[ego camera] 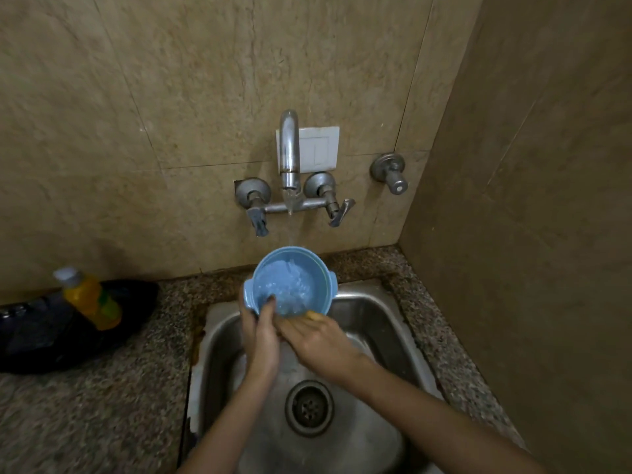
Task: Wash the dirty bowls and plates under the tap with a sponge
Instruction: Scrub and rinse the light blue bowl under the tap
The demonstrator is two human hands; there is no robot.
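**Head view: bowl under the running tap**

At centre frame a blue bowl (265, 272) is held over the far edge of the sink (372, 323), tilted toward the camera. Water from the tap (290, 155) falls into it. The left hand (261, 336) grips the bowl's near-left rim, thumb hooked inside and fingers beneath. The right hand (314, 340), just beside it at the near rim, curls its fingers over a yellow sponge (312, 315), of which only a sliver shows. The drain (309, 407) lies below the wrists. At left a yellow bottle (90, 297) leans on a black bag (51, 340).
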